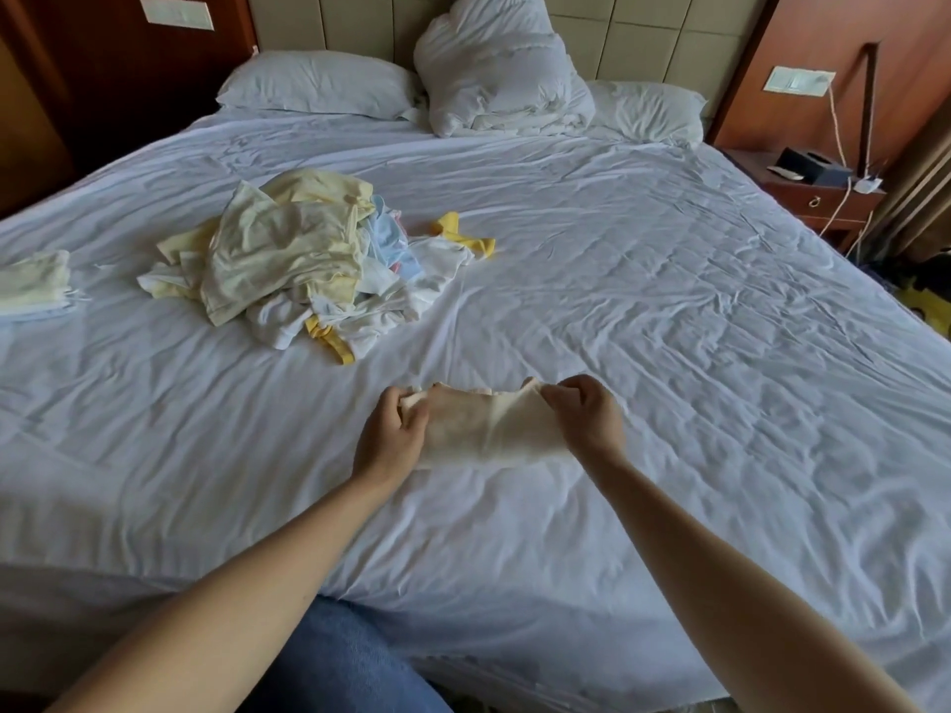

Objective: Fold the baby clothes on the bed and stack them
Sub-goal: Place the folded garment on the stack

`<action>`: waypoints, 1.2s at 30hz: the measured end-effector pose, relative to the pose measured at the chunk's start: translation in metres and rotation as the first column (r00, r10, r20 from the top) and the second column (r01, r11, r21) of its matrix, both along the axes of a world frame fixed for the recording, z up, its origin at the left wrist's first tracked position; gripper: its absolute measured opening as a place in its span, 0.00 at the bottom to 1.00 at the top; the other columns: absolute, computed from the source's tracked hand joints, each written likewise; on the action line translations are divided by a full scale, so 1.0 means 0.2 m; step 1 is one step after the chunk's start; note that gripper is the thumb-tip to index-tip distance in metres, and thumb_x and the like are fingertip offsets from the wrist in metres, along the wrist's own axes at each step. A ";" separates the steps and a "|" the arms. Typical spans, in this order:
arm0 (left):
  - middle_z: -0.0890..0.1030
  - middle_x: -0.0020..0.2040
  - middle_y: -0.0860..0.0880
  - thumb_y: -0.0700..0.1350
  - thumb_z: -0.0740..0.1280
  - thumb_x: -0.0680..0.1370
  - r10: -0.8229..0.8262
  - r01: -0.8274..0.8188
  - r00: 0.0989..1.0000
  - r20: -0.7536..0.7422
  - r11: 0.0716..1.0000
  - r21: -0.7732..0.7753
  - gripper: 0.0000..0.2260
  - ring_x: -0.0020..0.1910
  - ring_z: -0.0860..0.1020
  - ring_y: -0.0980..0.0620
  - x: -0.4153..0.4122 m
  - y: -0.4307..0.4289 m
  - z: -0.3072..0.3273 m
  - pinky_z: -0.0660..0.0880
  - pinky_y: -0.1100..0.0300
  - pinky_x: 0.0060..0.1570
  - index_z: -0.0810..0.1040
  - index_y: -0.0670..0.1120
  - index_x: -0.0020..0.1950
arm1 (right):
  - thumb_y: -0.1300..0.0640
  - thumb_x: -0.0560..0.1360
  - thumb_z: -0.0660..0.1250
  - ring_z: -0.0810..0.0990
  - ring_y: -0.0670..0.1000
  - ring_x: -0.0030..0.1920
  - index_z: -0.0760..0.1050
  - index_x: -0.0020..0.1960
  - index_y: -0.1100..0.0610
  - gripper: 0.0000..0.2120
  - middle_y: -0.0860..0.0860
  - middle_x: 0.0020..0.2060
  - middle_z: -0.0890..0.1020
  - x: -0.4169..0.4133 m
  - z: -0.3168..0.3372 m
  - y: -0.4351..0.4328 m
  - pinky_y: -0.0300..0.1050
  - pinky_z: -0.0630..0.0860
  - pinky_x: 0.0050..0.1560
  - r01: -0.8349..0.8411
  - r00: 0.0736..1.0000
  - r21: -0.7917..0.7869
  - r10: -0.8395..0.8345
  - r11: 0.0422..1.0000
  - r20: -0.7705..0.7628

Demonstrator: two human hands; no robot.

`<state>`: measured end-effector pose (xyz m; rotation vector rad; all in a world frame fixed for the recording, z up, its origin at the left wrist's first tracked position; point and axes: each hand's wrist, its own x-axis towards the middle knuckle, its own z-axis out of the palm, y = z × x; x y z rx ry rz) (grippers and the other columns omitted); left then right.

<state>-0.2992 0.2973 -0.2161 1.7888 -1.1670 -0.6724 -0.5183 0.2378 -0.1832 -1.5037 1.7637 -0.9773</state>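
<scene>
1. White and much creased, the sheet of the bed (669,352) fills the view from its near edge.
2. Over its near part, the left hand (391,429) and the right hand (581,414) each pinch one upper corner of a small cream garment (489,429), fingers curled round the cloth. It hangs stretched between them, thin and soft.
3. I think it is best to lay it flat first, smooth it, then fold it with the edges matched, because such light cloth slips easily.
4. Farther, left of centre, lies the unfolded pile (309,259): pale yellow, white and light blue pieces, crumpled, some with bright yellow trim.
5. At the left edge, well apart, sits a small folded stack (36,285).
6. Farthest, a puffy pillow (319,84) and a bundled duvet (494,69) rest at the padded headboard.
</scene>
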 end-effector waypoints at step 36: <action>0.81 0.49 0.48 0.45 0.66 0.79 -0.042 0.079 0.938 0.345 0.992 -0.094 0.14 0.48 0.78 0.46 0.09 0.04 -0.26 0.75 0.52 0.48 0.76 0.48 0.65 | 0.52 0.78 0.63 0.74 0.46 0.50 0.72 0.66 0.43 0.17 0.41 0.42 0.75 -0.07 -0.32 0.07 0.45 0.71 0.48 -0.009 0.985 -0.124 -0.013 0.992 -0.172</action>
